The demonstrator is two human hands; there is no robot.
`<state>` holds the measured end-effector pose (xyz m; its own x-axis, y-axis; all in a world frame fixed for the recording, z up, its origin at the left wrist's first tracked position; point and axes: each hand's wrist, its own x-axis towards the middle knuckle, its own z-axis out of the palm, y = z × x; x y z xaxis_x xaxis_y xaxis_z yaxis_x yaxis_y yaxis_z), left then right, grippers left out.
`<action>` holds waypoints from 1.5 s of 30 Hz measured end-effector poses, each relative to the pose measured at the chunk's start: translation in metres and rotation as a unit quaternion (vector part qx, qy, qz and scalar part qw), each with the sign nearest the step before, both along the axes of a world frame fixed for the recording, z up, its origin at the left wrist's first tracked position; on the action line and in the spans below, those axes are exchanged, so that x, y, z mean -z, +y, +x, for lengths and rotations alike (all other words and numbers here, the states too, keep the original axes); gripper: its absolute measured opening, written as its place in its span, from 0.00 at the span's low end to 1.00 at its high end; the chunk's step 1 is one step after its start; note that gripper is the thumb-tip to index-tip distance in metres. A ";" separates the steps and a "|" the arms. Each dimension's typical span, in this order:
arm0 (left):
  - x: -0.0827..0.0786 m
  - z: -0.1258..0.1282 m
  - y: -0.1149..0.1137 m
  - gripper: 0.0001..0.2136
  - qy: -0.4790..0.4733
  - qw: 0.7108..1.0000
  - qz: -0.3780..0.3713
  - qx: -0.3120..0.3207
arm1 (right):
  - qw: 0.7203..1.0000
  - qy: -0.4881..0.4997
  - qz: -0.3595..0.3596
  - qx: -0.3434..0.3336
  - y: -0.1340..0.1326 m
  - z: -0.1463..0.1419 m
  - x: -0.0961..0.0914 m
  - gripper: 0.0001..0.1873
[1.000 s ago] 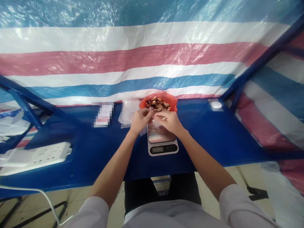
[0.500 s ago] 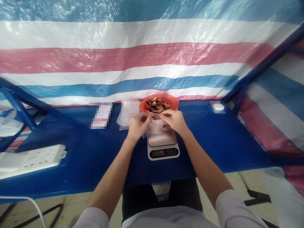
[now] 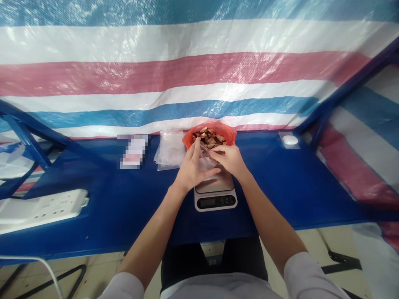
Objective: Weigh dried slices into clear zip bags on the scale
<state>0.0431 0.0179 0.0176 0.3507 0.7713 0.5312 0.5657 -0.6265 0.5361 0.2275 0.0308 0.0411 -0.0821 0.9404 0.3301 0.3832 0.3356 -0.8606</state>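
Two bare hands are working under a huge striped tarp [image 3: 187,70], right over a long blue table [image 3: 280,185]! Out on the left sits a white power strip [image 3: 40,209], and dead centre, a digital scale [image 3: 215,201]. Just beyond it, an orange bag [image 3: 208,126] stands open, packed with dried brown slices [image 3: 207,137], with a stack of plastic bags [image 3: 168,149] beside it. Above the scale, the left hand [image 3: 195,168], fingers upright, and the right hand [image 3: 229,160], fingers pinching, grip a small clear bag [image 3: 207,164] between them!
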 end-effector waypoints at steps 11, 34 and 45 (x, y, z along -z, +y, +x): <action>0.006 0.000 0.004 0.42 -0.032 0.996 0.042 -0.067 | 1.000 -0.009 0.005 0.024 -0.003 0.003 -0.002 0.07; -0.002 -0.007 -0.001 0.44 -0.049 0.998 -0.001 -0.032 | 0.980 0.009 0.017 -0.196 0.004 -0.005 -0.030 0.10; -0.026 -0.004 0.008 0.23 -0.071 0.997 -0.029 -0.020 | 0.984 -0.003 0.018 -0.175 0.012 0.012 -0.039 0.12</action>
<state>0.0391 0.0257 0.0436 0.2425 0.8138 0.5281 0.5054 -0.5707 0.6472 0.2391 0.0430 0.0797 -0.4008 0.8420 0.3610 0.2448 0.4782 -0.8435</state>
